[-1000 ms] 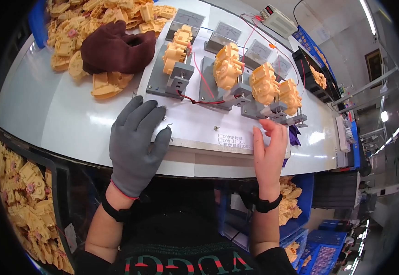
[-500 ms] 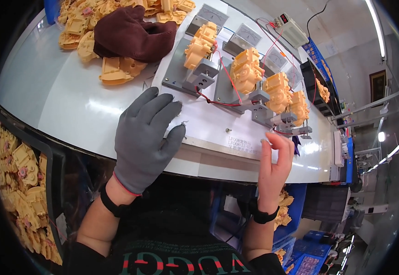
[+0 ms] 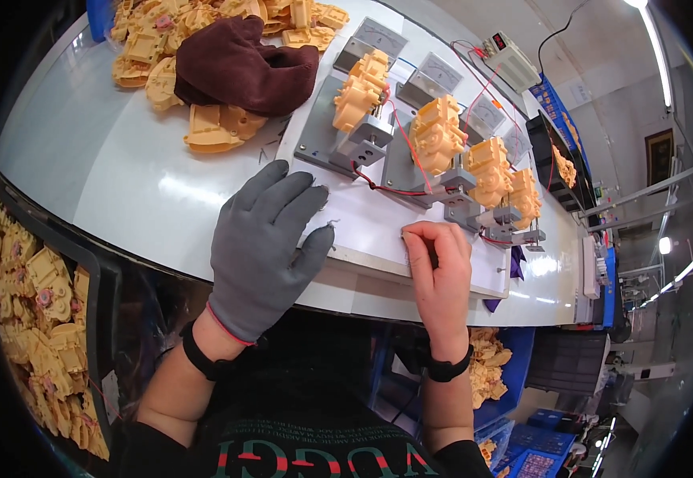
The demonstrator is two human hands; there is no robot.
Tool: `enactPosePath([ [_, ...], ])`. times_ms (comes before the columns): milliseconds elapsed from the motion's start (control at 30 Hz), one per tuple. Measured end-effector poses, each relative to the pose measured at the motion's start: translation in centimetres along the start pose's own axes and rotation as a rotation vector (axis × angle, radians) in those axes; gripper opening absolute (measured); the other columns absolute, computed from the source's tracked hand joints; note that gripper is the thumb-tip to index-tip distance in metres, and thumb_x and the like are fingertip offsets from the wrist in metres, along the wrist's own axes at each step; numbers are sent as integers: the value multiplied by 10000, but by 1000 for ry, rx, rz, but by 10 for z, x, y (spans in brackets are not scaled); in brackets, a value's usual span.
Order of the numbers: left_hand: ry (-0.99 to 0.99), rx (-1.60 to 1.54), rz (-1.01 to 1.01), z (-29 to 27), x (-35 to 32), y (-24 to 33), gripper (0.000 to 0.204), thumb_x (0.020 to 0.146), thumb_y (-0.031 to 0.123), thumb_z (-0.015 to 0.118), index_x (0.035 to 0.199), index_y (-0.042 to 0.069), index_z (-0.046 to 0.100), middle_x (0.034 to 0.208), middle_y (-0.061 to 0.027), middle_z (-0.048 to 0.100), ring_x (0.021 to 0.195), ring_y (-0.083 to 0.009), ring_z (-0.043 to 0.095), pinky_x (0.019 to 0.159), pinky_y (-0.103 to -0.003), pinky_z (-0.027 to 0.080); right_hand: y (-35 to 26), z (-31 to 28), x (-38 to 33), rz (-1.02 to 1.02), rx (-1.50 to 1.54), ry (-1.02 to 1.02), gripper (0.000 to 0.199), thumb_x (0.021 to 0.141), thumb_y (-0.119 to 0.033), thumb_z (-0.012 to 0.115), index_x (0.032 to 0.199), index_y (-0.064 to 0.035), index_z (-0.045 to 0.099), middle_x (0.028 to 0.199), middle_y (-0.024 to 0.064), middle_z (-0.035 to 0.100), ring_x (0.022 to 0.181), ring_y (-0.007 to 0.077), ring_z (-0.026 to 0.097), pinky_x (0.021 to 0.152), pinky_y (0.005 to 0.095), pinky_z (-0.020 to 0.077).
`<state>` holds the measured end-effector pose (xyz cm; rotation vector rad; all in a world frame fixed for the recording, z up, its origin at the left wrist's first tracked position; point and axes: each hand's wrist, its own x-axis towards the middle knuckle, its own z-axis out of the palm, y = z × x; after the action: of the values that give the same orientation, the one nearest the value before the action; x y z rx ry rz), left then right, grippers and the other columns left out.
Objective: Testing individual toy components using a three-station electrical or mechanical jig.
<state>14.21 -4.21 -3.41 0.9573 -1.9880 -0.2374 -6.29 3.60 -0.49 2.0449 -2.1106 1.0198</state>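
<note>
My left hand (image 3: pixel 266 239), in a grey glove, lies at the left front of the white board (image 3: pixel 374 219). Its fingers are apart, and a tiny metal bit shows beside the thumb tip. My bare right hand (image 3: pixel 439 267) is at the board's front edge, thumb and forefinger pinched together on a small screw that their tips mostly cover. Beyond the hands, several yellow plastic gear housings (image 3: pixel 438 135) stand upright on grey metal fixtures (image 3: pixel 366 142). Red and black wires (image 3: pixel 394 189) run between the fixtures.
A dark brown cloth (image 3: pixel 247 68) lies on piled yellow housings (image 3: pixel 155 36) at the far left. Analog meters (image 3: pixel 439 72) and a power supply (image 3: pixel 512 60) stand behind the fixtures. A black crate (image 3: pixel 107 295) of housings is at left; a blue bin (image 3: pixel 514 366) at lower right.
My right hand has moved left along the front edge, and its fingers have closed over the spot where the small screw stood. My left hand keeps its pose; the whole view has shifted slightly.
</note>
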Motion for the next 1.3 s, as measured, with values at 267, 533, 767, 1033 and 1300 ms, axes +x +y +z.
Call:
enactPosePath([
  [267,-5,-13,9,0,0,2,323,770,152,704,1075,61,650,1140,-104,605,1135,-349,541,920,-444,469,0,0,-14,67,49,123,123,854,-76,698,967,-74,649,859,31,588,778,188,523,752,311,394],
  [533,-41,14,1,0,-1,4,338,767,79,682,1100,30,653,1202,-148,610,1181,-383,528,961,-453,452,25,-27,-50,17,62,211,104,863,-35,675,957,-51,634,894,55,605,774,198,548,737,300,424],
  [767,-44,15,22,6,-2,4,322,800,62,656,1119,25,645,1201,-143,611,1200,-368,526,994,-439,434,84,-68,-79,473,64,499,157,976,-111,549,1089,-8,583,982,61,582,887,148,532,794,267,433],
  [1033,-47,-119,-4,2,0,9,374,779,103,730,1130,22,631,1213,-166,600,1229,-392,502,1016,-445,431,64,-67,-65,363,174,496,138,982,-72,523,1085,1,578,988,53,568,895,140,515,819,255,420],
  [1300,-61,-237,-151,-17,-6,-1,411,771,83,732,1160,24,614,1190,-149,614,1200,-377,522,1019,-435,428,-8,-18,-16,-148,334,123,150,834,30,674,972,-25,655,777,74,602,651,182,563,590,276,455],
])
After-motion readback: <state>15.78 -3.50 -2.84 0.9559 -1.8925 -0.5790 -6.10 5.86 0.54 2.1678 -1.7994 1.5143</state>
